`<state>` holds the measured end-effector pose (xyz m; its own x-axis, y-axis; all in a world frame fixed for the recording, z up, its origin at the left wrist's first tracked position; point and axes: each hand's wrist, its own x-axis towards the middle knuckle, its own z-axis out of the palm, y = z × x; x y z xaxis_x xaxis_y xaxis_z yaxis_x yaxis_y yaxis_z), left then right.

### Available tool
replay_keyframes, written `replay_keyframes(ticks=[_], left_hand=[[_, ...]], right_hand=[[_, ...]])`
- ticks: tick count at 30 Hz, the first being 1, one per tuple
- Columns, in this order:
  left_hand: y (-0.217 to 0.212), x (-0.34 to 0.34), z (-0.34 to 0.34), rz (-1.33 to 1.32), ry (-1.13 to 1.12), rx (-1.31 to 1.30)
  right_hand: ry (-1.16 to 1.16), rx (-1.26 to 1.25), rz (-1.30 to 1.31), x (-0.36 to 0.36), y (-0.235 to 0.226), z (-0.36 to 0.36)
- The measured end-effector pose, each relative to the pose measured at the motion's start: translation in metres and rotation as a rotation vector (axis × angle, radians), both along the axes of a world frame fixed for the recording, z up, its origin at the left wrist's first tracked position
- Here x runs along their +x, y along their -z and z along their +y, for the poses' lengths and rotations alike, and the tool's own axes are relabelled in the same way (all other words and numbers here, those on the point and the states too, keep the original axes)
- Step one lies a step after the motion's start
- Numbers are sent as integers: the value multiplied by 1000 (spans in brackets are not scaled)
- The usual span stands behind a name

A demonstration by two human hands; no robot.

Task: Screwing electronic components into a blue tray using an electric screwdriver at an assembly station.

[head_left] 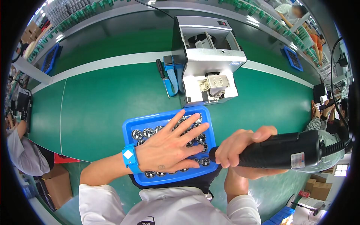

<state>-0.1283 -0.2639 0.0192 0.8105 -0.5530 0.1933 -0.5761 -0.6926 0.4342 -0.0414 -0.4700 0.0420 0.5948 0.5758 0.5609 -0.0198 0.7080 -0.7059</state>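
My left hand [165, 150], palm down with its fingers spread, lies over a blue tray [161, 115]. Round black-and-silver parts [137, 134] sit in rows in that tray, several of them hidden under the hand. A blue strap with a white tag [129, 154] circles the left wrist. At the tray's right side, my right hand [238, 148] is closed around a black corded electric screwdriver [279, 152]. The tool lies nearly level, its narrow end pointing left at the tray's right rim, and its cable leaves from the far right end.
A silver-and-black machine [212, 56] stands on the green table [101, 101] behind the tray. Beside it lie a black-handled hand tool [160, 69] and a blue strap [171, 80]. Other blue trays [293, 59] rest farther back. People [28, 146] sit at both sides.
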Motion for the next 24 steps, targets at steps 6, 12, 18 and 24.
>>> replay_keyframes(ticks=[6,12,18,24], left_hand=[[2,2,0,3,-9,-1],[2,1,0,7,-3,3],[0,1,-1,2,-1,2],[0,0,-1,7,1,17]], right_hand=[[32,-49,38,-1,6,-3],[-5,18,5,3,6,-1],[11,-7,20,0,1,-3],[6,4,-14,2,2,-3]])
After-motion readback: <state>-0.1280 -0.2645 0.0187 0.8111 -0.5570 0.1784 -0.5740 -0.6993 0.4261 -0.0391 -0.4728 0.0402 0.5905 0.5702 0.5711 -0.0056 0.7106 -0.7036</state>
